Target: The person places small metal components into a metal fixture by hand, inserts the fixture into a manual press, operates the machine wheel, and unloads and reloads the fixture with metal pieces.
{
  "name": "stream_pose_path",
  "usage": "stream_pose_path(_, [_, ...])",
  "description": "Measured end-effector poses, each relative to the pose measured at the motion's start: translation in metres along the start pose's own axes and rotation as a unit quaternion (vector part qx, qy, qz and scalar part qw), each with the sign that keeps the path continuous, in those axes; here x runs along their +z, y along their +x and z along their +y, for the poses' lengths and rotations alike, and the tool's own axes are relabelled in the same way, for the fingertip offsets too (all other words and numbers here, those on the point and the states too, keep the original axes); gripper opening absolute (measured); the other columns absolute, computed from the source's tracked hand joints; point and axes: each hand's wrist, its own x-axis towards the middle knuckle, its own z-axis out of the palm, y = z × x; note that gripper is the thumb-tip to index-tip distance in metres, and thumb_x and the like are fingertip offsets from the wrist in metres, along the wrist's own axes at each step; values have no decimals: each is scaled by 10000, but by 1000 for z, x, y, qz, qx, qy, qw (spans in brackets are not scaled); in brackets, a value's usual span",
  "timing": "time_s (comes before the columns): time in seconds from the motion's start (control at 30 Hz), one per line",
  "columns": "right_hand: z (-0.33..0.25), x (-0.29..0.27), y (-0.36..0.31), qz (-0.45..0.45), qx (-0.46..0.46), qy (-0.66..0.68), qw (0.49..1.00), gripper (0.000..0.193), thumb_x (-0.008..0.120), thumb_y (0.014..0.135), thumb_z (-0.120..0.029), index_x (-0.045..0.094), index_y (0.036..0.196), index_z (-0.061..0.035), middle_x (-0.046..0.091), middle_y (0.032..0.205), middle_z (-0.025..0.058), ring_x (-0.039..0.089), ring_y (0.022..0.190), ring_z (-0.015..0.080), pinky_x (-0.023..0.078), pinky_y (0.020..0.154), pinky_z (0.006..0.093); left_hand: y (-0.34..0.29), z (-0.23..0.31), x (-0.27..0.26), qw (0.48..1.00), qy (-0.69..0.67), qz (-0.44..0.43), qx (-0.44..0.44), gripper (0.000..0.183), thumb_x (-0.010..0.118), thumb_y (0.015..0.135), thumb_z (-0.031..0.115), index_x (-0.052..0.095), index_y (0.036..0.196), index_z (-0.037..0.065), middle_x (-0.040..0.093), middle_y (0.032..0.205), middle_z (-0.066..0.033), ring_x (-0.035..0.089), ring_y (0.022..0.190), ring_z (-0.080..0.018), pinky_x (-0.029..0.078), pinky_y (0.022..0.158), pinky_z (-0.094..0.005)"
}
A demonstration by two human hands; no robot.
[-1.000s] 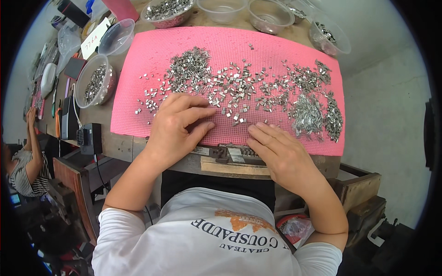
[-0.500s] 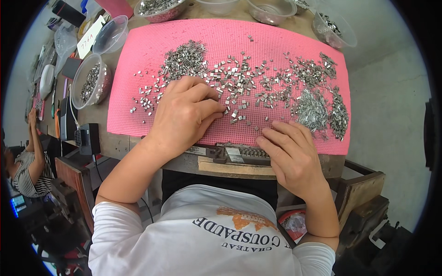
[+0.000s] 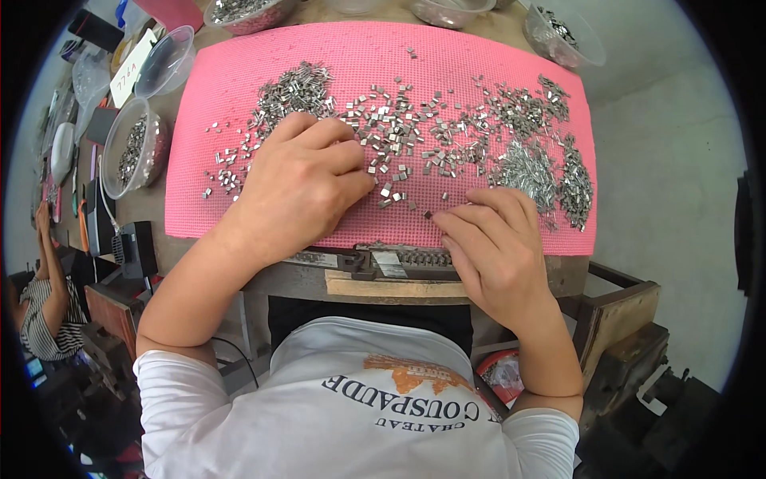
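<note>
Both our hands work over small metal pieces (image 3: 387, 120) spread across the pink mat (image 3: 351, 48).
Our left hand (image 3: 303, 180) curls above the mat's left half; our right hand (image 3: 499, 247), fingers bent, has a dark piece (image 3: 428, 215) at its fingertips towards the mat's near edge. Whether either pinches anything, we cannot tell.

Glossy metal pieces (image 3: 297, 92), matt rough-textured mat (image 3: 383, 226)

Small, flat, silver-grey metal squares (image 3: 386, 132) are lying loosely scattered across the middle, some gleaming; one darker metal square (image 3: 428, 215) is lying nearer and farther right, apart from them.
</note>
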Motion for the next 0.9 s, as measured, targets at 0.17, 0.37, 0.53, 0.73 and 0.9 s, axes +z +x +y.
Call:
stream_pose_path(0.17, [-6, 4, 10, 10, 31, -12, 999, 257, 793, 774, -44, 740, 1026, -38, 683, 930, 72, 627, 973, 298, 460, 884, 440, 5, 5, 0, 997, 50, -31, 40, 124, 769, 722, 139, 683, 803, 100, 616, 860, -15, 634, 1002, -221, 470, 860, -375])
stream_pose_path(0.37, [-9, 14, 14, 11, 50, -18, 999, 207, 813, 773, -63, 733, 964, -47, 659, 874, 56, 612, 915, 276, 443, 849, 423, 5, 14, 4, 999, -18, -21, -47, 148, 790, 695, 138, 677, 781, 93, 606, 832, -32, 606, 880, -243, 477, 801, -382])
stream_pose_path(0.53, [-10, 19, 15, 15, 52, -21, 998, 178, 816, 772, -61, 723, 923, -60, 640, 849, 55, 600, 884, 274, 436, 836, 419, -5, 20, 3, 989, -66, -3, -129, 155, 835, 693, 114, 724, 796, 84, 615, 810, -46, 598, 824, -258, 490, 739, -389])
stream_pose_path(0.73, [-4, 24, 20, 27, 72, 18, 997, 152, 804, 787, -42, 714, 907, -68, 632, 846, 53, 596, 871, 263, 430, 826, 409, -16, 26, 4, 966, -124, 11, -224, 134, 840, 741, 123, 786, 858, 84, 645, 816, -54, 619, 832, -273, 504, 754, -405])
stream_pose_path(0.9, [1, 25, 24, 21, 49, 22, 998, 149, 802, 793, -52, 716, 912, -76, 631, 849, 45, 595, 868, 256, 429, 831, 404, -18, 26, 10, 953, -171, 37, -245, 137, 847, 742, 102, 793, 866, 84, 655, 798, -54, 618, 811, -275, 500, 739, -404])
